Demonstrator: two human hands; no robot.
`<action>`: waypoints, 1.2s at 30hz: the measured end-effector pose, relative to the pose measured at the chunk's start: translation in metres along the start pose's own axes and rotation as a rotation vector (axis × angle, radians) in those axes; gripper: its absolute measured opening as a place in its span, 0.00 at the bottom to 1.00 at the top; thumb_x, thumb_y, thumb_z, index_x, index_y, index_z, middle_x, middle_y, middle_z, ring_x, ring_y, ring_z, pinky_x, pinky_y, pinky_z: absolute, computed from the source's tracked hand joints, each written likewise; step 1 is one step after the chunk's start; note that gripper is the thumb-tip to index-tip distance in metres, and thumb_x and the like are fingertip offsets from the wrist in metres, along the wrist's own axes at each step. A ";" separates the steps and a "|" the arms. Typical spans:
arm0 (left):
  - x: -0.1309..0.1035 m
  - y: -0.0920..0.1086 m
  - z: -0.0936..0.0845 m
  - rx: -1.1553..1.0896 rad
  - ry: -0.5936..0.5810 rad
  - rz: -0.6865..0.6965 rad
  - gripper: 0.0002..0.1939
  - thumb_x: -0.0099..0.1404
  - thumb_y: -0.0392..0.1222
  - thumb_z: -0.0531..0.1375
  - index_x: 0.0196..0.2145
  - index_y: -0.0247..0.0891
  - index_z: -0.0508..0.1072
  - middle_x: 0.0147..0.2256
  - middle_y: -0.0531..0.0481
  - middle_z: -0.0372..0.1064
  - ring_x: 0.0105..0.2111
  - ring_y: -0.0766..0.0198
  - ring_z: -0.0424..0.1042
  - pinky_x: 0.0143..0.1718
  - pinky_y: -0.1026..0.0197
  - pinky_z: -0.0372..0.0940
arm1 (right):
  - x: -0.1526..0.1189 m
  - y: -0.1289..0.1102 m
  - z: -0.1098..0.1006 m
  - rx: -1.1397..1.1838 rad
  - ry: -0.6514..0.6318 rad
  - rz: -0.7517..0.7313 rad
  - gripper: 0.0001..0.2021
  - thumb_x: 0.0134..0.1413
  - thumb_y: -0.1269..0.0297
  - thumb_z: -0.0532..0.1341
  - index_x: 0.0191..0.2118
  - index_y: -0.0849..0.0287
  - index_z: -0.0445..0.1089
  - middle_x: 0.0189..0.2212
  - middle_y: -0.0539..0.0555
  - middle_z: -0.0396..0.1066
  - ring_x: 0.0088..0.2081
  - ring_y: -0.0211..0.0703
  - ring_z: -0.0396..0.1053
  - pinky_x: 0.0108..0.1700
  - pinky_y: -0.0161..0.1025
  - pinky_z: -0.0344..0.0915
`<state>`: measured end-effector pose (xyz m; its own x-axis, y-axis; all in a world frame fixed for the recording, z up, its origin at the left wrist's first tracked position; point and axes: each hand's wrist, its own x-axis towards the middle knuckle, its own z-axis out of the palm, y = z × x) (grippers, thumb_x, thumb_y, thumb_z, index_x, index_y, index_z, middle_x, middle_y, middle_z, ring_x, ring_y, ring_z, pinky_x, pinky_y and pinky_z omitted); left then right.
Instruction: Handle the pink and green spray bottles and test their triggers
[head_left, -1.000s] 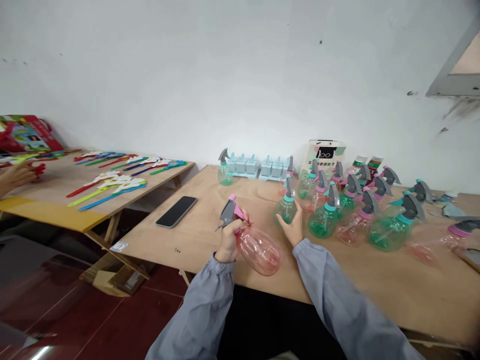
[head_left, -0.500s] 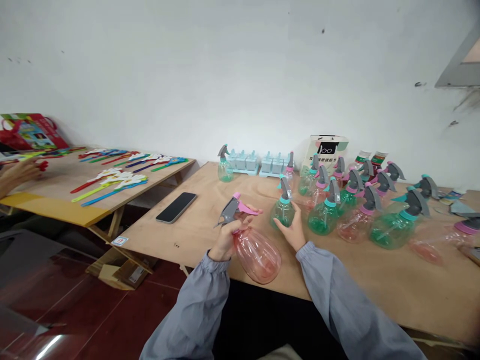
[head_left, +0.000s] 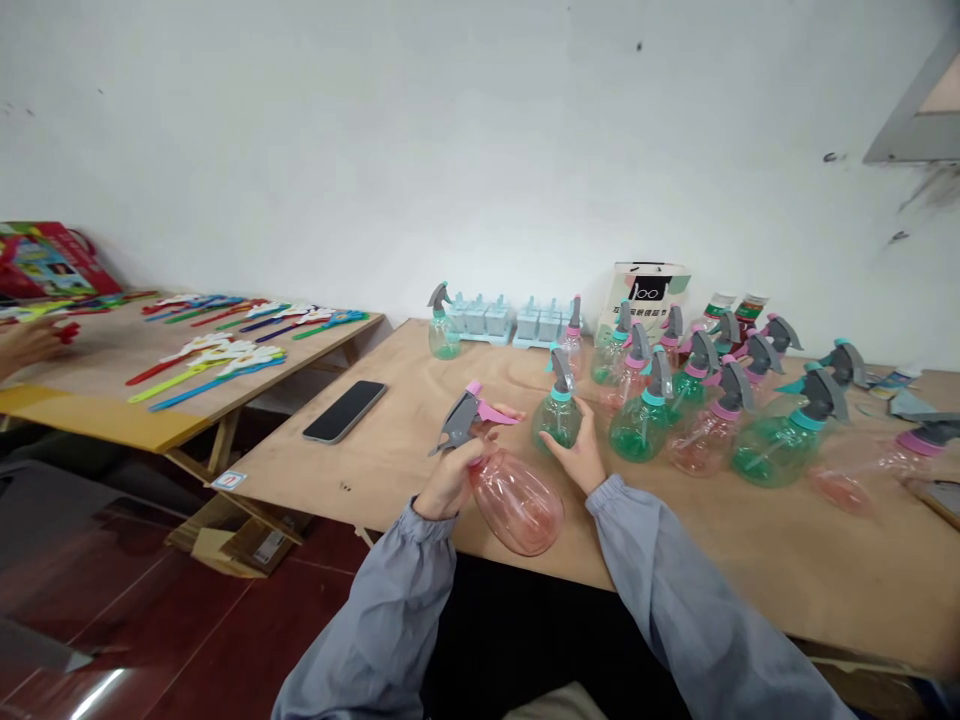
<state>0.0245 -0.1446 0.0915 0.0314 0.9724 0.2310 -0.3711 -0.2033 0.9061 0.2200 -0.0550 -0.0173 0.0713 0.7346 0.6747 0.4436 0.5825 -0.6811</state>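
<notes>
The left hand [head_left: 448, 482] clamps the tilted pink bottle [head_left: 523, 508] by its neck, likely the easiest grip; the right hand [head_left: 583, 455] clasps the upright green bottle [head_left: 556, 422], probably for stability.

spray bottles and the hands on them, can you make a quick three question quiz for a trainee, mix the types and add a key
1. True or false: the left hand holds a pink bottle near its neck.

2. The right hand grips which of these?
A) a folded cloth
B) a green bottle
C) a wooden spoon

3. Fill the gap: on the near table, in the picture's left half, a dark-screened ____ lies flat.

Key: 1 true; 2 B; 3 phone
</notes>
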 end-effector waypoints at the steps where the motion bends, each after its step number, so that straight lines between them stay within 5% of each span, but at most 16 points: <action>1: 0.000 -0.001 -0.001 -0.024 0.029 0.019 0.09 0.41 0.39 0.60 0.25 0.41 0.70 0.28 0.50 0.72 0.42 0.52 0.75 0.48 0.52 0.66 | 0.000 0.000 0.000 0.005 -0.004 -0.001 0.39 0.51 0.51 0.67 0.64 0.59 0.53 0.61 0.66 0.61 0.63 0.57 0.61 0.67 0.59 0.57; 5: 0.002 -0.005 -0.005 -0.103 0.103 0.116 0.05 0.41 0.39 0.58 0.20 0.41 0.65 0.22 0.52 0.64 0.33 0.58 0.74 0.42 0.55 0.66 | 0.000 -0.001 0.003 0.024 -0.022 -0.021 0.39 0.50 0.51 0.68 0.63 0.59 0.54 0.60 0.66 0.62 0.63 0.57 0.61 0.67 0.59 0.56; 11: 0.004 -0.006 -0.007 -0.003 0.104 0.031 0.10 0.42 0.40 0.61 0.27 0.41 0.72 0.29 0.49 0.74 0.43 0.53 0.76 0.45 0.55 0.66 | 0.000 -0.005 0.003 0.035 -0.039 -0.012 0.39 0.50 0.50 0.68 0.63 0.57 0.54 0.60 0.64 0.62 0.64 0.58 0.60 0.67 0.59 0.55; 17: 0.004 -0.007 -0.011 -0.109 0.162 0.193 0.03 0.43 0.39 0.59 0.21 0.41 0.68 0.23 0.52 0.67 0.32 0.60 0.75 0.37 0.59 0.68 | -0.003 -0.006 0.002 0.070 -0.065 -0.009 0.38 0.50 0.51 0.68 0.63 0.58 0.54 0.60 0.65 0.62 0.64 0.57 0.60 0.68 0.58 0.56; 22: 0.022 0.008 -0.054 0.334 0.272 0.281 0.08 0.49 0.40 0.61 0.30 0.40 0.75 0.30 0.49 0.75 0.40 0.52 0.76 0.46 0.53 0.70 | -0.005 -0.008 0.001 0.072 -0.100 0.011 0.39 0.50 0.51 0.68 0.64 0.56 0.53 0.60 0.64 0.62 0.64 0.57 0.61 0.68 0.59 0.56; 27: 0.077 0.029 -0.115 0.748 0.381 0.290 0.15 0.52 0.41 0.59 0.38 0.38 0.77 0.38 0.47 0.78 0.41 0.53 0.75 0.49 0.51 0.70 | -0.005 -0.010 0.001 0.106 -0.110 0.029 0.39 0.50 0.51 0.68 0.64 0.55 0.53 0.61 0.63 0.62 0.64 0.57 0.61 0.67 0.59 0.57; 32: 0.125 0.023 -0.153 0.782 0.377 0.375 0.15 0.53 0.37 0.60 0.40 0.37 0.76 0.44 0.44 0.78 0.49 0.54 0.75 0.59 0.52 0.65 | -0.006 -0.010 0.002 0.123 -0.133 0.047 0.38 0.50 0.52 0.68 0.63 0.55 0.53 0.61 0.63 0.62 0.64 0.57 0.61 0.67 0.59 0.57; 36: 0.138 0.005 -0.169 0.754 0.457 0.361 0.16 0.55 0.43 0.63 0.41 0.35 0.75 0.42 0.42 0.77 0.48 0.53 0.75 0.58 0.49 0.65 | -0.006 -0.010 0.002 0.120 -0.138 0.049 0.39 0.49 0.52 0.69 0.63 0.55 0.53 0.61 0.63 0.61 0.64 0.57 0.61 0.67 0.59 0.57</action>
<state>-0.1301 0.0075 0.0682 -0.3932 0.7547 0.5252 0.4142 -0.3646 0.8340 0.2136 -0.0646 -0.0156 -0.0370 0.7989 0.6003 0.3321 0.5764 -0.7466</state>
